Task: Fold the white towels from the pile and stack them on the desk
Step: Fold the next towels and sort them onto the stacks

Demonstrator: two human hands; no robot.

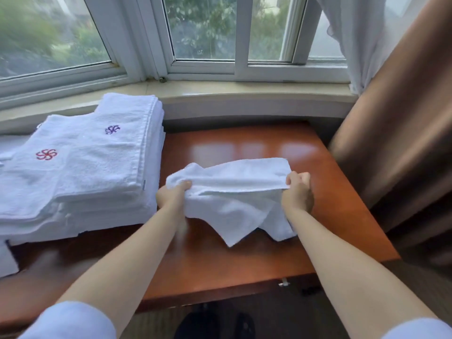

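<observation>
2 hands [171,195], 1 towel [234,199] (stack [80,167] uncountable)

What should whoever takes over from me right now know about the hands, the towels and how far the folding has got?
Left hand grips the left end of the small white towel; right hand pinches its right end. The towel is half draped, its lower corners hanging over the desk.
Done: folded towels sit in a stack on the desk's left side.
Left: finish folding this towel and put it on the stack. No unfolded pile is in view.
</observation>
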